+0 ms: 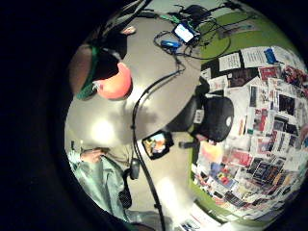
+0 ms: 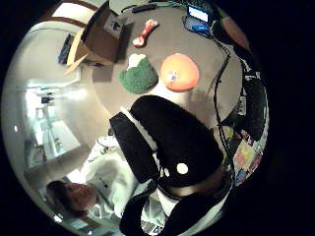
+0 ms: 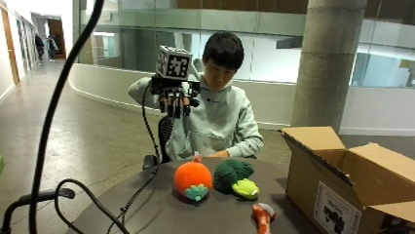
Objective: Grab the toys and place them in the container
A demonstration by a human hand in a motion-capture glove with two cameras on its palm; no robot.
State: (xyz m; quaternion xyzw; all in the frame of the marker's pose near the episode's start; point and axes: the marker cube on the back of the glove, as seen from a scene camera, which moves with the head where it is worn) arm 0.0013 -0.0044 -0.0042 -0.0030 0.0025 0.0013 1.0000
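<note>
Below your raised gloved hand (image 3: 175,102), fingers hanging relaxed and empty, sits the orange toy (image 3: 193,180); lower straight onto it, avoiding the green toy (image 3: 233,176) beside it.

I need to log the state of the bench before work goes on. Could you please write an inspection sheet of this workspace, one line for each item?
Surface: round grey table, toys and box on it.
Job's things: orange plush toy, green broccoli plush and bone-shaped toy lie on the table, none in the cardboard box, which stands open beside them.
Clutter: small lit screen device at the table's far edge.
Grippers: gloved right hand raised above the table, fingers hanging relaxed, holding nothing.
Cables: black cables run across the table and down its edge.
Surroundings: concrete column, glass walls, corridor.
</note>
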